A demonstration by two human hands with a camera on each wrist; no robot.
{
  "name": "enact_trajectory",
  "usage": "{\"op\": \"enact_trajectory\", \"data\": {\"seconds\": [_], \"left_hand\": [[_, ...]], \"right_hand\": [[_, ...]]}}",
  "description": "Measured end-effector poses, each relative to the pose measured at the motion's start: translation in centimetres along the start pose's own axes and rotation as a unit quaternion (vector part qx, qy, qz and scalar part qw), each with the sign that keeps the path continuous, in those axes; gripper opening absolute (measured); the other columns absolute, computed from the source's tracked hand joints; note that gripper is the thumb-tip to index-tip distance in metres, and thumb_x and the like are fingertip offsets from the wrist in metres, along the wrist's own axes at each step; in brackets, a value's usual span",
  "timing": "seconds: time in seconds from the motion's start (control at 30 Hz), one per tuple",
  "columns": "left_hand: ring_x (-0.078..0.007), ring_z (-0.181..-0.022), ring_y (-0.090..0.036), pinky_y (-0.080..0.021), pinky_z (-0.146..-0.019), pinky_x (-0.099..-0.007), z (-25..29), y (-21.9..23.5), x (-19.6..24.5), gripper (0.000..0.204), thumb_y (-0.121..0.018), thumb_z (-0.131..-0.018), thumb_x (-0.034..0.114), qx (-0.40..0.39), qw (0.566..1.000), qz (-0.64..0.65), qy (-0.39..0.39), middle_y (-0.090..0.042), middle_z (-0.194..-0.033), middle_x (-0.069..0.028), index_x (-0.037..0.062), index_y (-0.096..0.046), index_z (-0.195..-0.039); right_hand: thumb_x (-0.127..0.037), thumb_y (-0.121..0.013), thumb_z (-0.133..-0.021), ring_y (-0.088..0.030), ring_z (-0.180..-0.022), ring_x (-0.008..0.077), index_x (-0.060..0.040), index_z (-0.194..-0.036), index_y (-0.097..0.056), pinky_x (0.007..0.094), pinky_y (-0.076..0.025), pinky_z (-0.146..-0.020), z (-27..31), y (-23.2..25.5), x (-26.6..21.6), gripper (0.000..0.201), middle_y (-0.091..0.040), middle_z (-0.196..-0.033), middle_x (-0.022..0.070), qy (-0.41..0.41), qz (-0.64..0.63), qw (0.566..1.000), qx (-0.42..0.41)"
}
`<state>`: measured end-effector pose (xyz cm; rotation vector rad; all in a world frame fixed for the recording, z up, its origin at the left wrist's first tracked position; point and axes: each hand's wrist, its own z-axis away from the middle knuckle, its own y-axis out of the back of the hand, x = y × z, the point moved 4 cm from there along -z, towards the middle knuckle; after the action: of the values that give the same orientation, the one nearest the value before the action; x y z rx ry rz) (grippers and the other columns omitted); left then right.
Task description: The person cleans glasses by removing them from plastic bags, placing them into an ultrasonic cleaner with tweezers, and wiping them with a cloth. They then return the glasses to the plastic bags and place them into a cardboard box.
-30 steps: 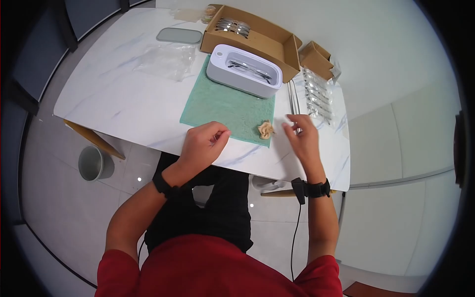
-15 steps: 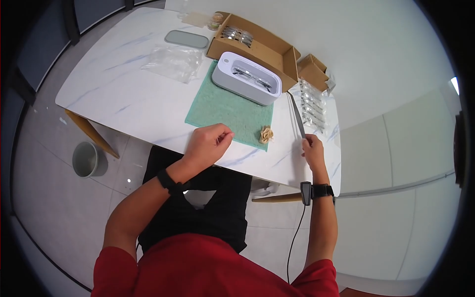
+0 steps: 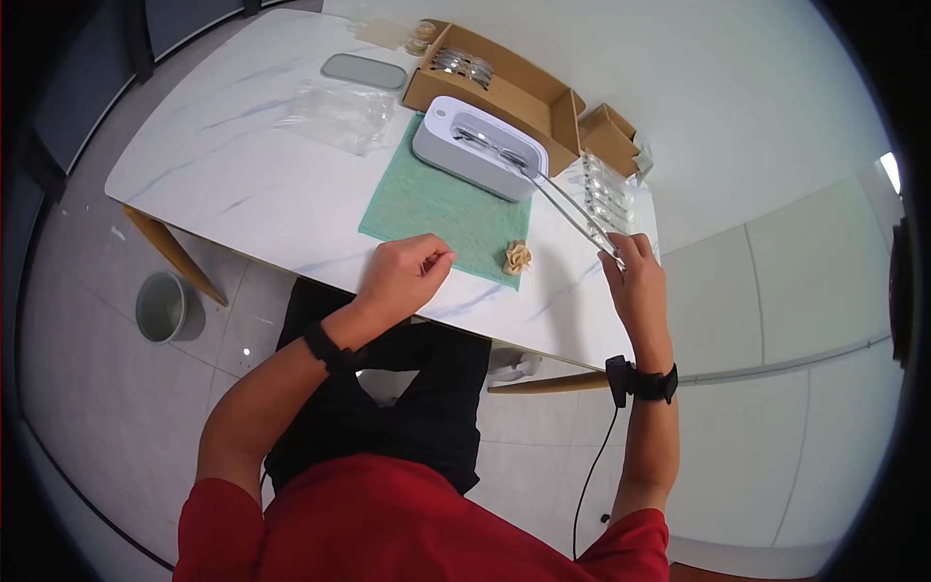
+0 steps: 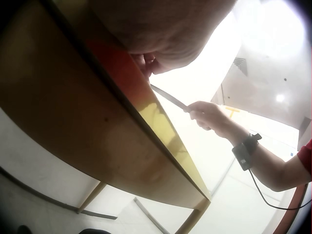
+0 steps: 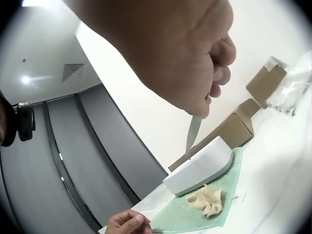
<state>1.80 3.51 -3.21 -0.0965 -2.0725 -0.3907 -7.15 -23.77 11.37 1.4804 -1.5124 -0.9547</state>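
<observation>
My right hand (image 3: pixel 637 281) holds long metal tweezers (image 5: pixel 193 134) by their rear end, off the right side of the table. Their two arms slope up to the right end of a pale lavender ultrasonic cleaner (image 3: pixel 464 167), with the tips at its open basin. Inside the basin lies a pair of eyeglasses (image 3: pixel 482 142), close by those tips. My left hand (image 3: pixel 402 275) rests at the table's front edge, fingers loosely curled and holding nothing. Beneath the cleaner is a green towel (image 3: pixel 417 215), with a crumpled beige cloth (image 3: pixel 517 258) on its near right corner.
Behind the cleaner stands a cardboard box (image 3: pixel 531 102) with several eyeglasses (image 3: pixel 463 66) in it. Right of it are a smaller box (image 3: pixel 608 139) and packets in clear plastic (image 3: pixel 607 192). A grey lid (image 3: pixel 364 71) and a clear bag (image 3: pixel 339 114) lie to the left.
My right hand took up the tweezers from the table and raised them, swinging their tips left to the cleaner's basin. The left hand has stayed at the table edge.
</observation>
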Motion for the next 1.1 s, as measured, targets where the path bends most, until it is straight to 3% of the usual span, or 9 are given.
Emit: {"op": "enact_trajectory", "data": {"seconds": [0.5, 0.7, 0.83, 0.93, 1.1], "left_hand": [[-0.0092, -0.054, -0.059, -0.046, -0.052, -0.0248, 0.0, 0.1, 0.2, 0.009, -0.071, -0.09, 0.009, 0.0, 1.0, -0.003, -0.002, -0.069, -0.071, -0.0067, 0.0007, -0.068, -0.087], [-0.0109, -0.055, -0.059, -0.047, -0.053, -0.0256, -0.1, 0.2, 0.2, 0.01, -0.071, -0.09, 0.008, 0.003, 1.0, 0.006, 0.0, -0.067, -0.071, -0.0073, 0.0, -0.067, -0.086], [-0.0113, -0.054, -0.059, -0.047, -0.053, -0.0261, -0.2, 0.2, 0.4, 0.01, -0.071, -0.09, 0.008, 0.006, 1.0, 0.005, -0.011, -0.066, -0.07, -0.0071, 0.0002, -0.067, -0.086], [-0.0116, -0.054, -0.059, -0.046, -0.052, -0.026, -0.1, 0.2, 0.1, 0.009, -0.071, -0.09, 0.008, 0.01, 1.0, 0.002, -0.014, -0.066, -0.07, -0.007, 0.0005, -0.067, -0.086], [-0.0122, -0.052, -0.057, -0.045, -0.051, -0.0262, 0.0, 0.3, 0.3, 0.009, -0.071, -0.09, 0.008, 0.01, 1.0, 0.013, -0.014, -0.065, -0.07, -0.007, 0.0006, -0.067, -0.085]], "right_hand": [[-0.013, -0.069, -0.09, -0.067, -0.071, 0.0332, -0.0077, -0.111, -0.066, 0.0429, -0.055, -0.063, -3.3, -2.1, -1.2, 0.022, -0.063, -0.101, 0.0095, 0.052, 0.105, 0.993, 0.008], [-0.009, -0.067, -0.091, -0.067, -0.073, 0.034, -0.0059, -0.109, -0.067, 0.0417, -0.055, -0.064, -3.1, -0.7, -0.8, 0.018, -0.066, -0.096, 0.0103, 0.041, 0.072, 0.995, 0.061], [-0.007, -0.068, -0.091, -0.067, -0.074, 0.0342, -0.0048, -0.109, -0.068, 0.0403, -0.054, -0.064, -2.4, -0.7, -0.7, 0.019, -0.067, -0.097, 0.0108, 0.036, 0.055, 0.997, 0.05], [-0.006, -0.069, -0.091, -0.066, -0.072, 0.033, -0.0044, -0.11, -0.068, 0.0388, -0.053, -0.064, -1.7, 0.2, -0.6, 0.019, -0.068, -0.097, 0.0111, 0.03, 0.002, 0.995, 0.094], [-0.003, -0.07, -0.089, -0.066, -0.068, 0.0285, -0.0039, -0.109, -0.068, 0.0344, -0.052, -0.061, 0.8, 3.5, -2.9, 0.02, -0.067, -0.093, 0.01, 0.04, -0.014, 0.996, 0.084]]}}
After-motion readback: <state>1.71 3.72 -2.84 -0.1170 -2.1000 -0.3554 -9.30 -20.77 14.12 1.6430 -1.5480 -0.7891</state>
